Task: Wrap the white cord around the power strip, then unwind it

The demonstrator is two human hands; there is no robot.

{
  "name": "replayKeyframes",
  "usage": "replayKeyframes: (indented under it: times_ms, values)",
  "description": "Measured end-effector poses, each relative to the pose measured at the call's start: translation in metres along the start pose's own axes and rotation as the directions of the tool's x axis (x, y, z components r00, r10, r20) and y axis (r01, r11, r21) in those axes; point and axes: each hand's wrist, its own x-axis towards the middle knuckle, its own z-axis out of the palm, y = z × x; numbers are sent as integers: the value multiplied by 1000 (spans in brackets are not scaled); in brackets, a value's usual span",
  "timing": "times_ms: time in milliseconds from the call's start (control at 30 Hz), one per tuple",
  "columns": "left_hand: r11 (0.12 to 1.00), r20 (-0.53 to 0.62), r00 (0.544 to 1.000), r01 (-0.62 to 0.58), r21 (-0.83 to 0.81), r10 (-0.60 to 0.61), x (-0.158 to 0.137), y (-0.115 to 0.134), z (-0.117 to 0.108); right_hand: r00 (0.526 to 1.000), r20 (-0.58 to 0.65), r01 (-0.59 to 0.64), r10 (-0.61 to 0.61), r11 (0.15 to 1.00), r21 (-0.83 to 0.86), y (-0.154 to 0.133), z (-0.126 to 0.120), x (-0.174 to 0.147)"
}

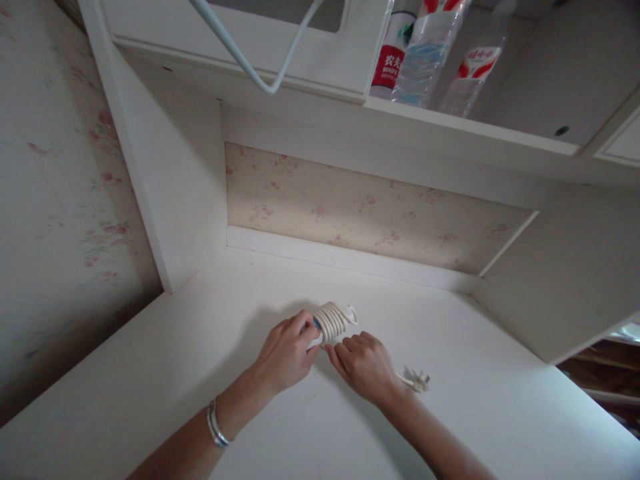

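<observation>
A white cord (pixel 331 321) is wound in several tight turns around a white and blue object that looks like a power strip (pixel 315 340). My left hand (pixel 286 352) is closed around the near end of that strip, hiding most of it. On the other side, my right hand (pixel 364 367) has its fingers curled on the loose stretch of cord, close beside the coil. Past my right wrist the cord comes out and ends in a plug (pixel 421 383). A small loop of cord stands out at the coil's far end.
Beneath my hands is a white desktop (pixel 240 287), walled by white side panels (pixel 540 287). Overhead, a shelf (pixel 475 129) holds several plastic bottles (pixel 423 57). A pale blue bent tube (pixel 245 63) hangs in front of the cabinet.
</observation>
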Motion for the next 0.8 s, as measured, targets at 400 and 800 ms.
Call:
replayKeyframes:
  times_ms: [400, 800]
  values:
    - [998, 205, 978, 29, 47, -38, 0, 10, 17, 984, 10, 176, -176, 984, -11, 15, -9, 19]
    - [964, 278, 926, -264, -13, 257, -5, 14, 13, 957, 43, 286, -286, 958, 0, 49, -4, 82]
